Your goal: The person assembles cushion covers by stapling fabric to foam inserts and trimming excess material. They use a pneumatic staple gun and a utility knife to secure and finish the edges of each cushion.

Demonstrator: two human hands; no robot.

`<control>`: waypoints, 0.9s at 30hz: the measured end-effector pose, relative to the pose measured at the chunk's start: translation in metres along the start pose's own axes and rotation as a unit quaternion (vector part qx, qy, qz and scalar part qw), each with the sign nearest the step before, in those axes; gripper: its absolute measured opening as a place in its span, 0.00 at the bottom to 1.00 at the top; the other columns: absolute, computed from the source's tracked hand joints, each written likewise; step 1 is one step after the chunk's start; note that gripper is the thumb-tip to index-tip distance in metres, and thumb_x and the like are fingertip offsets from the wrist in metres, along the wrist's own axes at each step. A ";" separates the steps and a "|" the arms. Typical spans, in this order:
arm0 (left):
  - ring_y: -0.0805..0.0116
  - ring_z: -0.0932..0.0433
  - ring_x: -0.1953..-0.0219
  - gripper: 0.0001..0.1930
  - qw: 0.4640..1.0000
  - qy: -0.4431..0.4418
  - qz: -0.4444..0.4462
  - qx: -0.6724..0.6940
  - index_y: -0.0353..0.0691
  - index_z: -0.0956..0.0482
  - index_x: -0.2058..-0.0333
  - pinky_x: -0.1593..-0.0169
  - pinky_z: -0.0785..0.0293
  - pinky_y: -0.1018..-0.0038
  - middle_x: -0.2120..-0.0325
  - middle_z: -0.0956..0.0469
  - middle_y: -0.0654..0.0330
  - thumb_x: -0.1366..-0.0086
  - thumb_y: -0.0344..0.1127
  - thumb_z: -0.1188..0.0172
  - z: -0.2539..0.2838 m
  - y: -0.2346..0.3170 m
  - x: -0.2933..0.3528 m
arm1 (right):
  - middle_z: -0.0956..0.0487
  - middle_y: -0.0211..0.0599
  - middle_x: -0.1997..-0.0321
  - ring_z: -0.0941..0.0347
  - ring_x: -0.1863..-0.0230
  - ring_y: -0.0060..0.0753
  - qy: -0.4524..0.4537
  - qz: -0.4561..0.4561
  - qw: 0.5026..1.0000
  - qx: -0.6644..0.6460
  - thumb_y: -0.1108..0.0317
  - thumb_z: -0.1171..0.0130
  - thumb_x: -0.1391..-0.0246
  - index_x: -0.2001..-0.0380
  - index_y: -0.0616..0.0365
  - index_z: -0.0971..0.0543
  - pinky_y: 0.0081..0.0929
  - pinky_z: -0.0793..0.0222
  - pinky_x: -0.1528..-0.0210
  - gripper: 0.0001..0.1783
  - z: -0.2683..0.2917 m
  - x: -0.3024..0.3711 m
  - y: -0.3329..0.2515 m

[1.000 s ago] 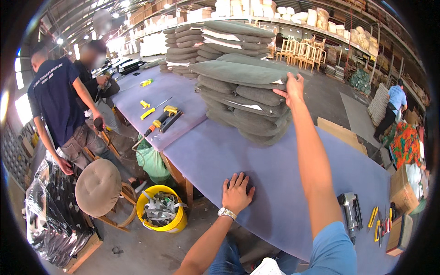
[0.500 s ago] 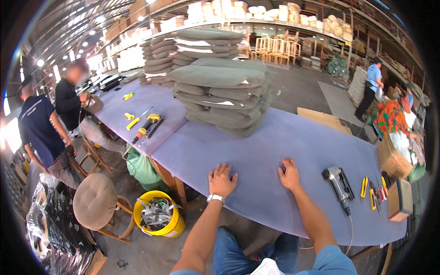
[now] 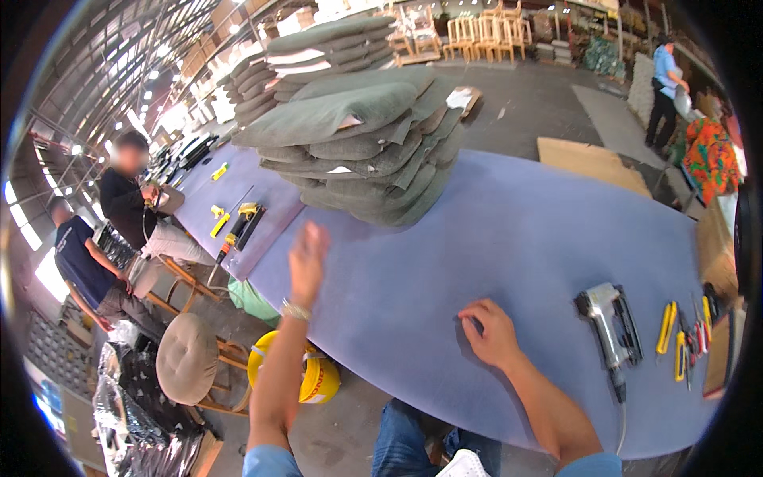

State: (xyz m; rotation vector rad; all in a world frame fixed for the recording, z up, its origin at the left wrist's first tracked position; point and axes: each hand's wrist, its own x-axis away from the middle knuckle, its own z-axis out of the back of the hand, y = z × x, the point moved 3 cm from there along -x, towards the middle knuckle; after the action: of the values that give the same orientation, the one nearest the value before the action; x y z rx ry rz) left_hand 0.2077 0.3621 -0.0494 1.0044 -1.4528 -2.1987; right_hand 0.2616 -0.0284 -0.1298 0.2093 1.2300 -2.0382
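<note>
My left hand (image 3: 307, 253), blurred by motion, is raised over the table's near left side, with its fingers stretched toward a stack of grey-green cushions (image 3: 362, 147). It holds nothing that I can see and is just short of the stack. My right hand (image 3: 490, 332) rests on the blue-purple covered table (image 3: 524, 238), its fingers loosely bent, thumb apart, nothing in them. The stacked cushions lie unevenly, some edges drooping on the right side. To the right of my right hand lies a silver pneumatic staple gun (image 3: 610, 330) with a hose.
Yellow-handled cutters and pliers (image 3: 682, 350) lie by a box (image 3: 725, 354) at the right. A yellow-black staple gun (image 3: 242, 226) lies at the left. A yellow bucket (image 3: 320, 380) and a round-cushioned chair (image 3: 187, 358) stand below. Two people (image 3: 123, 187) are at the left; another person (image 3: 664, 91) stands far right.
My left hand has lifted off the table and moved left and forward toward the cushion stack. My right hand stays on the table, slightly nearer me. The view has shifted.
</note>
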 end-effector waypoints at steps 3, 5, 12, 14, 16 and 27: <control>0.56 0.17 0.52 0.40 0.980 0.051 0.040 0.190 0.31 0.34 0.35 0.49 0.20 0.63 0.45 0.22 0.45 0.24 0.66 0.53 0.000 0.060 -0.103 | 0.17 0.39 0.52 0.21 0.51 0.49 -0.039 0.009 0.999 0.002 0.70 0.36 0.43 0.60 0.55 0.16 0.43 0.26 0.50 0.07 0.002 0.018 -0.013; 0.56 0.17 0.56 0.41 0.972 0.053 0.081 0.216 0.31 0.35 0.37 0.55 0.18 0.63 0.48 0.21 0.45 0.26 0.68 0.51 -0.019 0.088 -0.148 | 0.18 0.39 0.49 0.21 0.49 0.49 -0.044 0.005 0.999 -0.002 0.70 0.35 0.43 0.60 0.54 0.16 0.43 0.26 0.47 0.07 0.013 0.023 -0.011; 0.59 0.17 0.58 0.33 0.979 0.083 0.144 0.115 0.34 0.35 0.36 0.59 0.17 0.64 0.47 0.22 0.50 0.26 0.56 0.43 -0.017 0.096 -0.241 | 0.14 0.37 0.61 0.17 0.60 0.44 0.043 -0.097 0.985 -0.137 0.73 0.35 0.45 0.61 0.54 0.16 0.37 0.22 0.55 0.08 0.009 0.008 0.000; 0.62 0.18 0.59 0.33 0.973 0.103 0.165 0.124 0.37 0.35 0.34 0.66 0.19 0.68 0.47 0.22 0.54 0.26 0.55 0.42 -0.003 0.079 -0.260 | 0.14 0.37 0.64 0.17 0.63 0.43 0.063 -0.091 0.988 -0.107 0.74 0.35 0.45 0.62 0.54 0.16 0.36 0.22 0.58 0.08 0.005 0.008 -0.004; 0.59 0.18 0.51 0.34 0.983 0.122 0.095 0.097 0.34 0.38 0.33 0.53 0.19 0.63 0.44 0.23 0.51 0.26 0.54 0.43 -0.037 0.079 -0.247 | 0.14 0.37 0.64 0.17 0.63 0.43 0.072 -0.121 0.986 -0.089 0.75 0.35 0.46 0.62 0.54 0.16 0.36 0.22 0.59 0.08 0.009 0.006 0.000; 0.60 0.23 0.84 0.47 0.974 0.044 0.176 -0.140 0.23 0.51 0.29 0.80 0.27 0.67 0.72 0.18 0.43 0.25 0.64 0.51 -0.007 0.101 -0.219 | 0.15 0.38 0.68 0.17 0.72 0.35 0.040 -0.217 0.973 -0.066 0.74 0.39 0.40 0.61 0.57 0.16 0.30 0.21 0.71 0.06 -0.015 -0.010 0.007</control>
State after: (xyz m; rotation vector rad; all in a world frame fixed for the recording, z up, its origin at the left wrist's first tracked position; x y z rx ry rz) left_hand 0.3551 0.4464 0.1226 0.6812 -1.1391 -1.9999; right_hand 0.2696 -0.0127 -0.1376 -0.0480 1.5641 -2.3180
